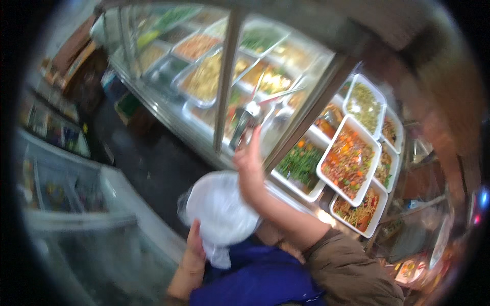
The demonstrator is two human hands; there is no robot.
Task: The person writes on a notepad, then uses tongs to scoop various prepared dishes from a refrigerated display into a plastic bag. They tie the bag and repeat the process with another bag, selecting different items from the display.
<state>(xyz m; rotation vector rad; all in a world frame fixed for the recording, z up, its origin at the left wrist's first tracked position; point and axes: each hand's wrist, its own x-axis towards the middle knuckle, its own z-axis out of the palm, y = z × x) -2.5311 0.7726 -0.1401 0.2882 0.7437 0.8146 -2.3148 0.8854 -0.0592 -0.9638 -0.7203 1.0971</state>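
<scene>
My left hand point(196, 248) holds a round white plate point(222, 206) wrapped in a clear plastic bag, whose bunched end hangs below it. Above and to the right of the plate, my right hand point(249, 149) is raised at the glass food display case. The fingers are blurred at a dark container point(241, 122) that holds utensils with red and metal parts point(268, 100). Whether the fingers grip anything cannot be made out. Right of my forearm are a white tray of diced vegetables and minced food in red sauce point(348, 160) and a tray of leafy greens point(302, 166).
Behind the glass stand several more food trays point(204, 80). A metal frame post point(306, 111) slants between the glass and the trays at right. A tray of noodle-like shreds point(358, 208) lies lower right. At left is a glass-topped cabinet point(84, 218) beside a dark floor point(153, 168).
</scene>
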